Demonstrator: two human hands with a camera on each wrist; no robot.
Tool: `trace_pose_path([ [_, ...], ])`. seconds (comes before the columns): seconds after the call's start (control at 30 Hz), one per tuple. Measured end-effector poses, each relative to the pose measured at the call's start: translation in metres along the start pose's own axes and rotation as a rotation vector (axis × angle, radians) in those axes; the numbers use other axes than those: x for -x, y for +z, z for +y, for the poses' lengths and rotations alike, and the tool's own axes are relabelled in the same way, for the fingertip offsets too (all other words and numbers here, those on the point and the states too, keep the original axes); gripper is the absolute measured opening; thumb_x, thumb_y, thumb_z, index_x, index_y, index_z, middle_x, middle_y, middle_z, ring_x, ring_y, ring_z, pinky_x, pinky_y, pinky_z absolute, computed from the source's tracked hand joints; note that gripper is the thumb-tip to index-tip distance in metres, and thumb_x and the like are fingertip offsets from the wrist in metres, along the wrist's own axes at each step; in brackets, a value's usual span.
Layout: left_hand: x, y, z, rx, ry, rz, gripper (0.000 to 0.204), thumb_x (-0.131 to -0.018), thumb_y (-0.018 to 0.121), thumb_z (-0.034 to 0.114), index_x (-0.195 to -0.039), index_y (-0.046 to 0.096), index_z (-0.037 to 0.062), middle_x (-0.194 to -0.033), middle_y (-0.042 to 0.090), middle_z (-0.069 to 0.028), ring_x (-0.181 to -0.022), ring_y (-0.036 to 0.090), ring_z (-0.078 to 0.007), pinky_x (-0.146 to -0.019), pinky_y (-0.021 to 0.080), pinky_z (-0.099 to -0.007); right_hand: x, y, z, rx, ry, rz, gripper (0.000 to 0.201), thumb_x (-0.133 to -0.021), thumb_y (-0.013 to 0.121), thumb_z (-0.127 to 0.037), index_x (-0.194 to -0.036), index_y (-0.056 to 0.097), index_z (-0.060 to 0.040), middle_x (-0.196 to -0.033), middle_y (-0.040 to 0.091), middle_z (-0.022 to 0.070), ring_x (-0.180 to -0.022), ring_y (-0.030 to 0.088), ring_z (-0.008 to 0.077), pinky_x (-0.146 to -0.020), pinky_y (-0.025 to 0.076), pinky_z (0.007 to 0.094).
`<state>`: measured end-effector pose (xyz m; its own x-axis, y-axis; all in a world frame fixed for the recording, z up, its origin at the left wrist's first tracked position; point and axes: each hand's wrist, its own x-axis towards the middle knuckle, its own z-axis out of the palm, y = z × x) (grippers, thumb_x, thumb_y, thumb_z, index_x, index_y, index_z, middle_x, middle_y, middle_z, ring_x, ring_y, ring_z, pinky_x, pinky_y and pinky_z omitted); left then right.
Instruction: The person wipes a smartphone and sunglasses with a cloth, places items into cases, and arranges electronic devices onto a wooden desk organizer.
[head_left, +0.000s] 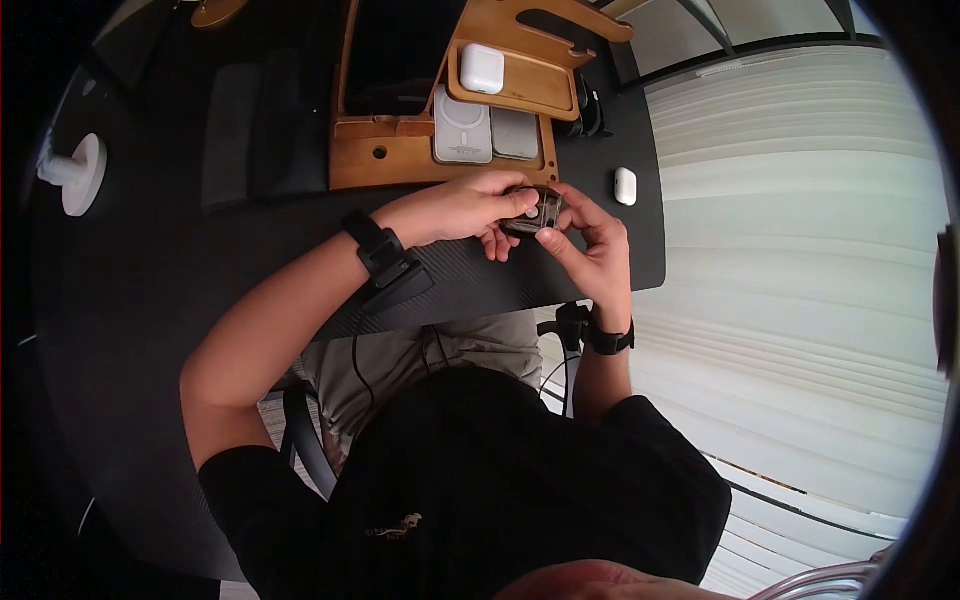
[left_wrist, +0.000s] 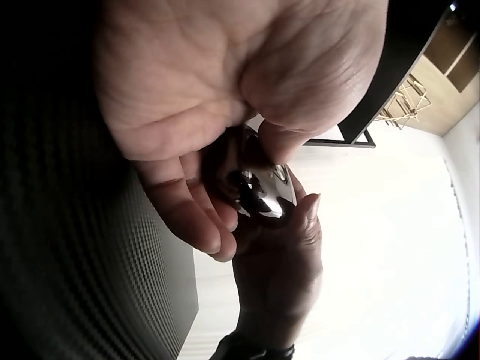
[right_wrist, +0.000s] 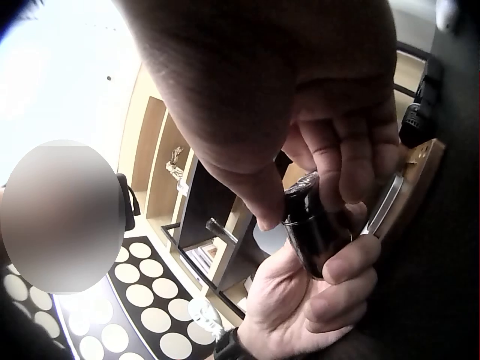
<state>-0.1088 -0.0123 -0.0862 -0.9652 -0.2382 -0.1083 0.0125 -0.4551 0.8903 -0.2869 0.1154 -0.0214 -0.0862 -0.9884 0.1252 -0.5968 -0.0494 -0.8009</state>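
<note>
A small glossy dark case (head_left: 541, 214), rounded and see-through in places, is held between both hands above the black desk's front part. My left hand (head_left: 465, 208) grips it from the left, thumb over its top face. From the other side my right hand (head_left: 600, 258) pinches its edge between thumb and fingers. The left wrist view shows bright reflections on the case's shiny surface (left_wrist: 266, 193). In the right wrist view, a seam runs around the black case (right_wrist: 319, 240), with left fingers wrapped about its lower part and right fingertips at the upper part.
Behind the hands stands a wooden desk organizer (head_left: 400, 165) with a dark screen (head_left: 398, 60), a white earbud case (head_left: 483, 68) and a white charging pad (head_left: 463, 130). Another white earbud case (head_left: 625, 187) lies near the desk's right edge. A round white stand (head_left: 90, 175) is far left.
</note>
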Motion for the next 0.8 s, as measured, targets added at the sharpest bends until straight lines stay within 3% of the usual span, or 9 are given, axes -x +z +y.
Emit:
trace_pose_path([
  [0.3,0.000,0.002,0.000,-0.056,0.038,-0.008,0.036,-0.110,0.045,0.035,-0.124,0.050,0.0023,-0.091,0.062,-0.0082,-0.076,0.067,-0.0152,-0.066,0.057,-0.0271,0.002,-0.005,0.006,-0.019,0.026,0.048,0.050,-0.084,0.082,-0.016,-0.125,0.065,0.0053,-0.068,0.059,0.0001,-0.071,0.057,0.0072,-0.077,0.049,0.0247],
  [0.8,0.001,0.002,0.002,-0.037,0.027,-0.010,0.035,-0.110,0.046,0.035,-0.123,0.051,0.0021,-0.094,0.062,-0.0077,-0.077,0.066,-0.0143,-0.066,0.057,-0.0271,0.000,-0.002,-0.002,0.047,-0.065,0.015,0.051,-0.081,0.085,-0.015,-0.124,0.065,0.0044,-0.066,0.059,0.0033,-0.064,0.058,0.0103,-0.070,0.049,0.0259],
])
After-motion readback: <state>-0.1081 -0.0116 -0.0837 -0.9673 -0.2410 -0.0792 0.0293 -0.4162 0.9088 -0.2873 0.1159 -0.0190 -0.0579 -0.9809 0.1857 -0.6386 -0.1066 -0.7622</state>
